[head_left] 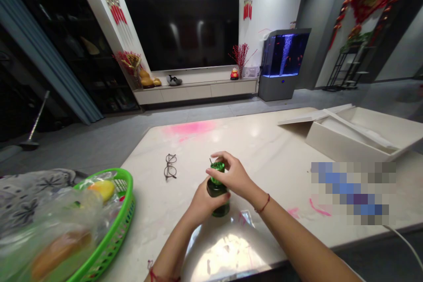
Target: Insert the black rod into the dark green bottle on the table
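A dark green bottle (220,210) stands upright on the white marbled table (264,150), close in front of me. My left hand (204,200) is wrapped around its body from the left. At the top, the fingers and thumb of my right hand (233,172) close on a bright green cap (217,168). A thin dark piece sticks up beside the cap; I cannot tell what it is. Part of the bottle is hidden behind my fingers. To the left of the hands lies a pair of eyeglasses (170,165).
A green plastic basket (129,185) with bagged food sits at the left. At the far right is a white open box (343,143), its lid leaning on it. Pink stains (190,128) mark the tabletop. A blurred-out item (350,191) lies at right, near a white cable (405,240).
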### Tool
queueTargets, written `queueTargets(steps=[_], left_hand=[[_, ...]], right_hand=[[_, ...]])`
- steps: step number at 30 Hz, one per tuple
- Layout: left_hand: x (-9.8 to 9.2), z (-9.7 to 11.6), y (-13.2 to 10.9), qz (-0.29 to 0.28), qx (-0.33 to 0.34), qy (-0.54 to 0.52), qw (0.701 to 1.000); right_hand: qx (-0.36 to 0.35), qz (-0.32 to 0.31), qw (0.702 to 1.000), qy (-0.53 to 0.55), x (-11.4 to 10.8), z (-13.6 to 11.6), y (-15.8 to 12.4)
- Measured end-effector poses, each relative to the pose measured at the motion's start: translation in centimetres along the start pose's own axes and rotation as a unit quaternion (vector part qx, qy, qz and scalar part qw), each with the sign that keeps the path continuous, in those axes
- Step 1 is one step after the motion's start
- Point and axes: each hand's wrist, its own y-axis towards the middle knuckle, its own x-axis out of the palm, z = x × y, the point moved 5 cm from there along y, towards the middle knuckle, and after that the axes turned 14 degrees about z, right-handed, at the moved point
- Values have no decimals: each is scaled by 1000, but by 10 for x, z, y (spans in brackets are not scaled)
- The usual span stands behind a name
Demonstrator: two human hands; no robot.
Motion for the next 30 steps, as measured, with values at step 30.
queueTargets(steps=[30], left_hand=[[-17, -18, 10, 173, 26, 97, 980]], right_hand=[[-24, -33, 994, -105, -24, 28, 19]])
